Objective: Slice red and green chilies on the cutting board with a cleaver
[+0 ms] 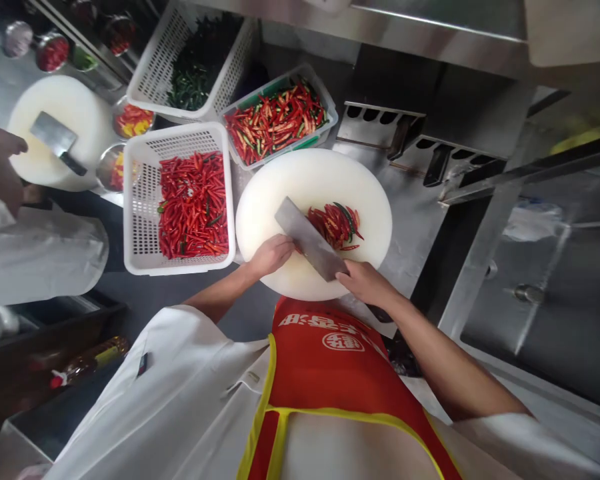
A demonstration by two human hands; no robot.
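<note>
Left hand [273, 255], right of the white basket [143, 230] of whole red chilies [195, 207], has its fingers bunched at the cleaver [307, 240] on my round white board [263, 200]; I can't tell whether they pinch the red bit [299, 250] there. Next, the cleaver slants across the board, with sliced chilies [333, 225] just right of it, then my right hand [363, 283], apart from the left, clamped at its handle end.
</note>
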